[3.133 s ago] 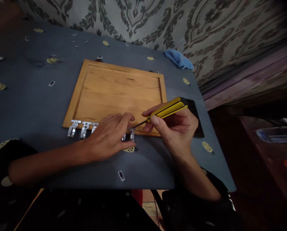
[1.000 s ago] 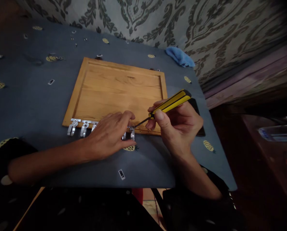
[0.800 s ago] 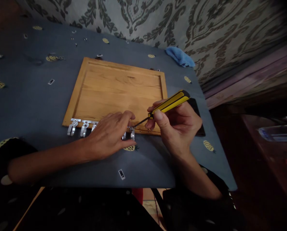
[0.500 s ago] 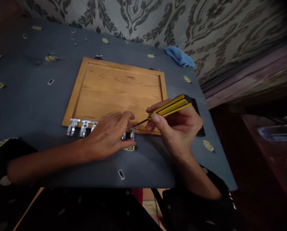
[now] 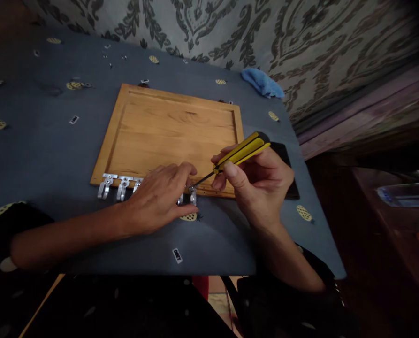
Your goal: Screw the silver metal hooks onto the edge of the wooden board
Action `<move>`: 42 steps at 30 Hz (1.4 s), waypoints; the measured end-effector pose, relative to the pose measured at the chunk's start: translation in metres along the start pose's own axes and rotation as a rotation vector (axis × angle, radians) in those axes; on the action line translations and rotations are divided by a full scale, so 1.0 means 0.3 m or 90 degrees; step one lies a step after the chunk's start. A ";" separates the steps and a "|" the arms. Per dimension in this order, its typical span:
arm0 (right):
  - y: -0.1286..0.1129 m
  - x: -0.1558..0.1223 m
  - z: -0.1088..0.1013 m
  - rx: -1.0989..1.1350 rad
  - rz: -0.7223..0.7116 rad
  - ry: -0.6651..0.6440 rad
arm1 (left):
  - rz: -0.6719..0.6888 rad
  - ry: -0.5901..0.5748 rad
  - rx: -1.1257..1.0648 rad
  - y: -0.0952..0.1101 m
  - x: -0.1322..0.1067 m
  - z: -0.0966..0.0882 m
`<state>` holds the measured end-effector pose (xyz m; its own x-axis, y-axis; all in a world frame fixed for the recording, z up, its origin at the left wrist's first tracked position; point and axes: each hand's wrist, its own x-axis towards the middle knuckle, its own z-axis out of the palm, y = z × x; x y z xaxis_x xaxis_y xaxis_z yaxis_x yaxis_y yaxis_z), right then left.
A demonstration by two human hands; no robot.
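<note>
A framed wooden board lies on the table, with a strip of silver metal hooks along its near edge. My left hand rests over the middle of this hook rail, fingers bent over it and thumb beside the right-hand hooks; its fingertips are partly hidden. In my right hand is a screwdriver with a yellow and black handle, pinched between thumb and fingers. The screwdriver slants down to the left, and its tip meets the rail at the rightmost hook. Any screw there is too small to make out.
The table has a blue-grey patterned cloth. A blue rag lies by the wall at the back right. A dark flat object sits behind my right hand. Several tiny metal pieces are scattered at the back left.
The screwdriver handle has swung slightly left and toward a steeper angle, with my right-hand fingers shifting along with it. Its tip stays at the rightmost hook. My left hand and the board have not moved.
</note>
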<state>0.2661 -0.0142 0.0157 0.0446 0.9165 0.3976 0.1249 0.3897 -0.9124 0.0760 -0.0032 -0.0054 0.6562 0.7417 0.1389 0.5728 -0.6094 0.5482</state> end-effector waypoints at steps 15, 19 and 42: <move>0.026 -0.008 0.009 -0.012 -0.018 0.069 | 0.007 0.004 -0.009 0.001 0.000 -0.003; 0.035 -0.013 0.016 -0.016 -0.023 0.102 | 0.017 0.010 0.004 0.000 0.000 -0.001; 0.029 0.000 0.022 -0.002 -0.013 0.153 | 0.007 0.002 -0.010 0.000 0.002 -0.005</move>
<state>0.2606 -0.0103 0.0070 0.2766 0.8602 0.4285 0.1307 0.4081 -0.9035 0.0758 -0.0023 -0.0041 0.6605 0.7363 0.1472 0.5580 -0.6125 0.5599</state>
